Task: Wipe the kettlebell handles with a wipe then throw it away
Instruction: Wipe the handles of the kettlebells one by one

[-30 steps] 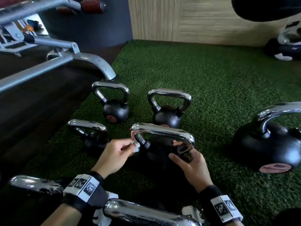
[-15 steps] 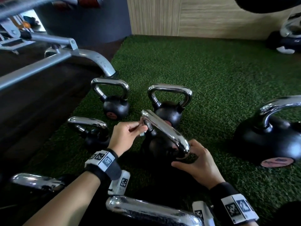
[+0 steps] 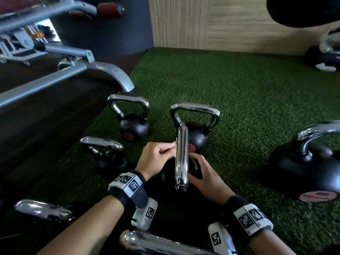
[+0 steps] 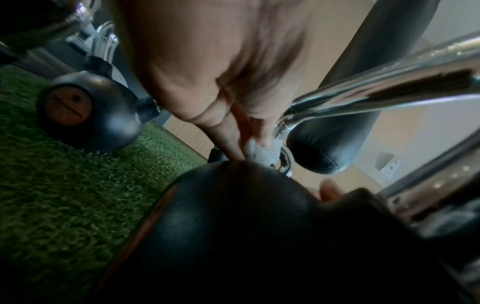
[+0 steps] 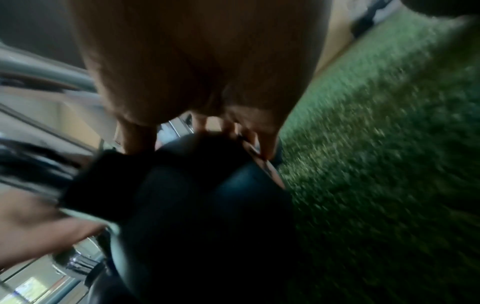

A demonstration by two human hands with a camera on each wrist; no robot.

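On the green turf in the head view stands a black kettlebell whose chrome handle (image 3: 181, 157) runs straight away from me. My left hand (image 3: 171, 147) pinches a small white wipe (image 4: 262, 153) against the far leg of that handle, just above the black body (image 4: 233, 216). My right hand (image 3: 198, 164) curls round the right side of the body (image 5: 207, 195), fingers spread over the ball. Most of the wipe is hidden between my fingers in the head view.
Other chrome-handled kettlebells stand close: a small one (image 3: 135, 126) and another (image 3: 196, 133) behind, one (image 3: 108, 155) at the left, a large one (image 3: 309, 168) at the right, two handles (image 3: 156, 242) near me. A grey bench frame (image 3: 114, 74) crosses the left.
The kettlebell has turned about a quarter turn, so its handle went from crosswise to pointing away. My left hand followed with the wipe; my right hand swung round on the body.
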